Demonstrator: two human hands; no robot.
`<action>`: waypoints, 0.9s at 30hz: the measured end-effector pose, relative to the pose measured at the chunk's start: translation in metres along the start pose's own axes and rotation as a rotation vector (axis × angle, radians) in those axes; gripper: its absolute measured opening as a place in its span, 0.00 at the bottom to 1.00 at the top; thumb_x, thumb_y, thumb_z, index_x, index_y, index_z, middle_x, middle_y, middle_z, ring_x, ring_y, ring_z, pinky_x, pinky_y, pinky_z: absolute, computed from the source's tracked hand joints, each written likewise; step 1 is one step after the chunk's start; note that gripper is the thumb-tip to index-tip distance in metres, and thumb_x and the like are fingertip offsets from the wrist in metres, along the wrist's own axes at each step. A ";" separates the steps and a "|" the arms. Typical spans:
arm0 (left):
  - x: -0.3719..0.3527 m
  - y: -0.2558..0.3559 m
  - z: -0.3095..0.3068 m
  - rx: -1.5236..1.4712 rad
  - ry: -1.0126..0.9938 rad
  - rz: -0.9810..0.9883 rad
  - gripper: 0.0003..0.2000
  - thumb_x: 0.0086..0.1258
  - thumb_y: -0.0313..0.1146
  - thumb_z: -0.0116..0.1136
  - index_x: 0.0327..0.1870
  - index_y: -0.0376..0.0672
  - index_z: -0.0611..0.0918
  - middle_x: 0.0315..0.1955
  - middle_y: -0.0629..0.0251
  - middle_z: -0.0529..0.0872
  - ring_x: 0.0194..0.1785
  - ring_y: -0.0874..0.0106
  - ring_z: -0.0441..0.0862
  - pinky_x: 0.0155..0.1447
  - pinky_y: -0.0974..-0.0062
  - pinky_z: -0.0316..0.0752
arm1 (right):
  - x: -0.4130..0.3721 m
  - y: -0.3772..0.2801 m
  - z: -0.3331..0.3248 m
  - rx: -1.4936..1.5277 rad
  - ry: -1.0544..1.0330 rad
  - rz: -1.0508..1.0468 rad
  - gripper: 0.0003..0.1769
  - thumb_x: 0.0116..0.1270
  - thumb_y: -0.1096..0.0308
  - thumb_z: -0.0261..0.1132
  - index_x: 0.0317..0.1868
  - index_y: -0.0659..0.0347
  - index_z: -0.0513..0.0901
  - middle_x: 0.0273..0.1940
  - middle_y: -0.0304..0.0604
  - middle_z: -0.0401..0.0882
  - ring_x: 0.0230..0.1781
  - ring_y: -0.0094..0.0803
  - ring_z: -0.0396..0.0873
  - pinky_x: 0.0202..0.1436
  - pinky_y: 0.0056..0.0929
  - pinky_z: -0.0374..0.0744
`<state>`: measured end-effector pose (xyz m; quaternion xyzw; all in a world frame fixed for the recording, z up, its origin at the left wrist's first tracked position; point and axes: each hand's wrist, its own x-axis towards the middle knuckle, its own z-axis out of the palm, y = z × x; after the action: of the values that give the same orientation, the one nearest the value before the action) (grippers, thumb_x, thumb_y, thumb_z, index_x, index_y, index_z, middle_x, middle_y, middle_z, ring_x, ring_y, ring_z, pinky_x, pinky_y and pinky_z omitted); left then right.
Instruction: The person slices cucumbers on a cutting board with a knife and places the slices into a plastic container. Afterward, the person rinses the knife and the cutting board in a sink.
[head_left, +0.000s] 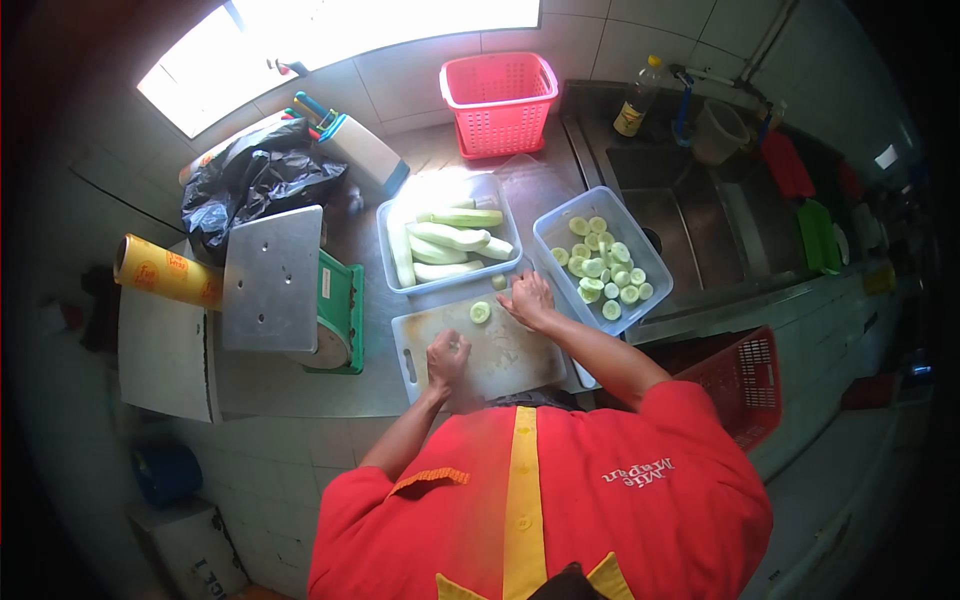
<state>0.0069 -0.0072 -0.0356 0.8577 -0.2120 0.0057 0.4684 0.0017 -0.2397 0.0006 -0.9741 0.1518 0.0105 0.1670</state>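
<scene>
My left hand (447, 358) is closed in a fist over the left part of a white cutting board (480, 378); whatever it holds, if anything, is hidden. Near the board's far right corner is my right hand (528, 299), its fingers apart and pointing down at the surface. A pale green cucumber slice (480, 312) lies on the board between the hands. Close to the right fingertips sits a small cucumber end piece (499, 282). Beyond the board, a clear plastic tub (402, 287) holds several peeled cucumbers (447, 236). To its right, a bluish tub (560, 283) contains several cut slices (596, 268).
A green scale (343, 310) with a metal platform stands at left, beside a yellow roll (165, 272) and a black plastic bag (262, 180). Behind are a knife block (362, 152) and a pink basket (500, 100). A sink (685, 215) and a bottle (637, 100) are at right.
</scene>
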 end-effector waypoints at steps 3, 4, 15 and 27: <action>0.048 0.070 -0.007 -0.210 0.019 -0.035 0.11 0.71 0.35 0.60 0.34 0.34 0.80 0.22 0.55 0.80 0.29 0.69 0.80 0.37 0.68 0.75 | 0.015 -0.014 0.016 0.092 0.116 0.171 0.30 0.59 0.45 0.73 0.50 0.63 0.84 0.50 0.48 0.80 0.55 0.43 0.75 0.59 0.44 0.71; 0.067 0.094 0.001 -0.324 0.016 -0.026 0.13 0.74 0.37 0.59 0.34 0.34 0.80 0.22 0.56 0.80 0.29 0.70 0.80 0.37 0.69 0.75 | 0.015 -0.015 0.020 0.109 0.121 0.194 0.30 0.60 0.46 0.71 0.53 0.61 0.82 0.50 0.46 0.80 0.56 0.43 0.74 0.60 0.44 0.69; 0.124 0.190 0.053 -0.361 -0.083 0.133 0.14 0.75 0.39 0.60 0.50 0.36 0.81 0.42 0.50 0.82 0.48 0.58 0.83 0.51 0.64 0.77 | 0.005 -0.013 0.032 0.488 0.411 0.132 0.22 0.64 0.52 0.65 0.49 0.59 0.78 0.48 0.45 0.80 0.54 0.43 0.74 0.60 0.45 0.67; 0.051 0.024 0.027 0.358 -0.307 0.134 0.25 0.61 0.39 0.70 0.59 0.43 0.78 0.49 0.46 0.79 0.50 0.48 0.81 0.56 0.55 0.78 | -0.028 0.048 -0.062 0.758 0.317 0.066 0.23 0.60 0.62 0.72 0.51 0.65 0.78 0.46 0.50 0.79 0.45 0.41 0.82 0.46 0.39 0.81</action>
<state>0.0398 -0.0584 -0.0207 0.9018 -0.3326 -0.0562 0.2700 -0.0410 -0.2951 0.0461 -0.8279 0.2001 -0.1909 0.4880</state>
